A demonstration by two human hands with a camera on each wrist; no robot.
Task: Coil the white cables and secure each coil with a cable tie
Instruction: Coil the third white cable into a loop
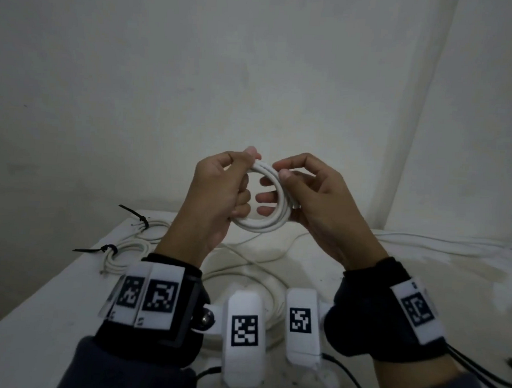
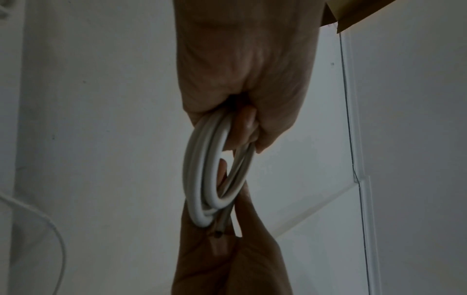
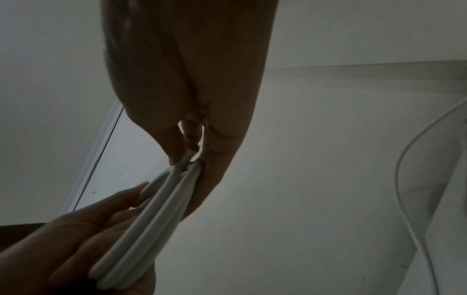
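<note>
A white cable wound into a small round coil (image 1: 266,200) is held in the air above the table between both hands. My left hand (image 1: 219,192) grips the coil's left side, fingers curled through the ring. My right hand (image 1: 302,196) pinches the right side with thumb and forefinger, its other fingers poking through the ring. The left wrist view shows the coil (image 2: 209,169) edge-on, its several turns bunched under my left hand (image 2: 242,111). In the right wrist view the coil (image 3: 156,209) runs between my right hand (image 3: 199,151) and the other hand. No cable tie is on this coil.
Two coiled white cables (image 1: 127,254) (image 1: 155,225) with black cable ties lie at the table's left edge. Loose white cables (image 1: 260,253) sprawl over the white table (image 1: 50,295) below my hands and along the back right (image 1: 439,242). The wall stands close behind.
</note>
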